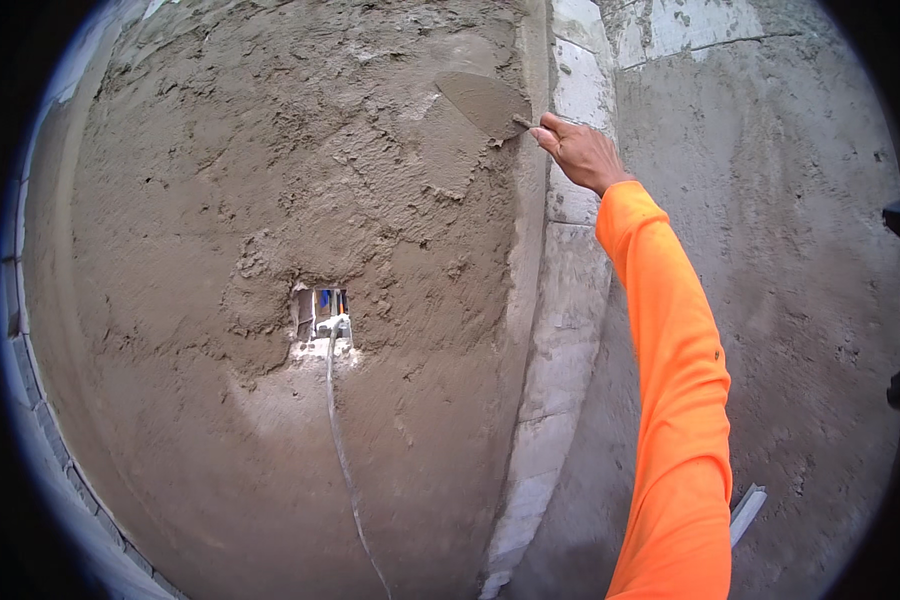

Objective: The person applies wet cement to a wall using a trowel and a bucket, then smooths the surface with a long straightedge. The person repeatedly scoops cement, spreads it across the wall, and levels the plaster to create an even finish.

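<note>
Head view: my right grip [580,152] wraps round one trowel [482,102], left grip I cannot tell; one cable [336,425] hangs from one hole [308,308].

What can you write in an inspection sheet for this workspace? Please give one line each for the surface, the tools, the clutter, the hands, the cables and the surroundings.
Surface: plastered wall, rough in its upper middle, smoother lower down.
Tools: trowel, against the upper right part of the plaster.
Clutter: pale bar at lower right; its kind is unclear.
Hands: right hand holds the trowel; left hand not in view.
Cables: one pale cord, hanging from a squarish opening to the picture's lower edge.
Surroundings: strip of pale blocks right of the plaster; grey wall beyond it.
</note>
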`<state>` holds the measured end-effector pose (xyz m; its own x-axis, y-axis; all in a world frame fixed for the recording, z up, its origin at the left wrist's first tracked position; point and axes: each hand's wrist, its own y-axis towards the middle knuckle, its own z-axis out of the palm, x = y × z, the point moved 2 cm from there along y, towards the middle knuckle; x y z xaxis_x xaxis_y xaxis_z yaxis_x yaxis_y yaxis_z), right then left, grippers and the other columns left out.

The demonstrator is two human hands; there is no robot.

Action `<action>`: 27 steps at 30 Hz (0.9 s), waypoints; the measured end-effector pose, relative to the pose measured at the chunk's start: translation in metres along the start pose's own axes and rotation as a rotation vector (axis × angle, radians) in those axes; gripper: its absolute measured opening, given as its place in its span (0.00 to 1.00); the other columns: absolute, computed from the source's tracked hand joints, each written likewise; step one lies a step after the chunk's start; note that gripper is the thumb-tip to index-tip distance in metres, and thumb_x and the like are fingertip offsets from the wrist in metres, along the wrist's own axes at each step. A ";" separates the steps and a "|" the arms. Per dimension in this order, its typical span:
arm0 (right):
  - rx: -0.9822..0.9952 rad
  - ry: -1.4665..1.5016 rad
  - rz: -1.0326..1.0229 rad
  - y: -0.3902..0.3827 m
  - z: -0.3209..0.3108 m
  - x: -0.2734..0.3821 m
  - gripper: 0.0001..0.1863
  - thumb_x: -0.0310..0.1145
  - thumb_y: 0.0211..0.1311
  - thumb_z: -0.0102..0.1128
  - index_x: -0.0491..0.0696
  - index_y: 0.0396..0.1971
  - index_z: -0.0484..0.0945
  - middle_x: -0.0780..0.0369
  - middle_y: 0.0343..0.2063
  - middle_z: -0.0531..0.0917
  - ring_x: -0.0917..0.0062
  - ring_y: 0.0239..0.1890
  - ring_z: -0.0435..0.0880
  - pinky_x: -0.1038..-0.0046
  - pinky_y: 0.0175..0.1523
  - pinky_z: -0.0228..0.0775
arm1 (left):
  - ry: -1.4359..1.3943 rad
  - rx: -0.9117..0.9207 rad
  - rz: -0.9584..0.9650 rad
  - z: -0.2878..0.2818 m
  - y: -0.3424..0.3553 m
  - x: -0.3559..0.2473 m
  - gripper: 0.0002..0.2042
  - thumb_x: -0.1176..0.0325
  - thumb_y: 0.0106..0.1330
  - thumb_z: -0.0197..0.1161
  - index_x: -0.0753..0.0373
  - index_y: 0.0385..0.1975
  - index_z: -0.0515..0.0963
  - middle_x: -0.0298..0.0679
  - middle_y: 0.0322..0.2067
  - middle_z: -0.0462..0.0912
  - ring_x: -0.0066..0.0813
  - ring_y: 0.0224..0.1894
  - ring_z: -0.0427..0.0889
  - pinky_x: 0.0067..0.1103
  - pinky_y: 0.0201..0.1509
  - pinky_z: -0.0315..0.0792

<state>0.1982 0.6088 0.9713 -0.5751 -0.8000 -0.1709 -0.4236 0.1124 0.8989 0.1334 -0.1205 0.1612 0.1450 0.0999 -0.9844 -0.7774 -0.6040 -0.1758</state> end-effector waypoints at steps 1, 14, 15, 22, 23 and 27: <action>0.004 0.017 0.024 0.011 0.000 -0.010 0.27 0.62 0.77 0.42 0.60 0.60 0.76 0.55 0.49 0.87 0.53 0.53 0.85 0.52 0.56 0.76 | -0.060 0.011 0.046 0.002 -0.001 0.004 0.13 0.80 0.52 0.73 0.61 0.19 0.73 0.34 0.21 0.75 0.25 0.23 0.69 0.27 0.24 0.64; -0.083 0.190 0.296 0.026 -0.008 -0.098 0.28 0.58 0.76 0.42 0.51 0.57 0.77 0.52 0.57 0.83 0.52 0.62 0.79 0.55 0.64 0.69 | -0.140 0.051 0.066 0.020 -0.013 0.022 0.12 0.79 0.54 0.72 0.58 0.19 0.72 0.31 0.23 0.75 0.24 0.24 0.69 0.25 0.27 0.65; -0.112 0.123 0.281 0.016 -0.009 -0.098 0.28 0.58 0.76 0.42 0.51 0.56 0.78 0.52 0.56 0.84 0.52 0.61 0.80 0.55 0.63 0.69 | -0.138 0.059 0.065 0.022 -0.013 0.019 0.12 0.79 0.54 0.72 0.58 0.20 0.72 0.31 0.23 0.75 0.23 0.24 0.69 0.25 0.27 0.65; 0.092 0.324 0.178 -0.024 0.033 -0.073 0.27 0.59 0.76 0.44 0.50 0.53 0.77 0.48 0.51 0.84 0.48 0.59 0.80 0.53 0.60 0.70 | -0.131 0.129 0.045 0.040 -0.038 -0.011 0.13 0.78 0.54 0.72 0.56 0.20 0.72 0.29 0.24 0.74 0.22 0.25 0.68 0.23 0.29 0.65; 0.054 0.337 0.207 -0.026 0.035 -0.070 0.27 0.58 0.76 0.44 0.50 0.53 0.77 0.47 0.51 0.84 0.47 0.58 0.80 0.53 0.59 0.70 | -0.127 0.142 0.044 0.042 -0.042 -0.017 0.13 0.78 0.54 0.71 0.56 0.21 0.72 0.29 0.24 0.74 0.22 0.25 0.68 0.22 0.29 0.65; -0.171 0.216 0.406 -0.056 0.021 -0.041 0.25 0.56 0.77 0.44 0.49 0.52 0.76 0.44 0.44 0.85 0.42 0.50 0.82 0.48 0.53 0.71 | -0.173 0.234 0.034 0.054 -0.048 -0.021 0.13 0.78 0.54 0.71 0.55 0.21 0.72 0.28 0.24 0.74 0.21 0.26 0.68 0.21 0.30 0.65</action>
<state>0.2303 0.6477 0.9192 -0.5040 -0.8178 0.2780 -0.0639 0.3563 0.9322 0.1348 -0.0511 0.1896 0.0261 0.2280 -0.9733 -0.9031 -0.4122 -0.1208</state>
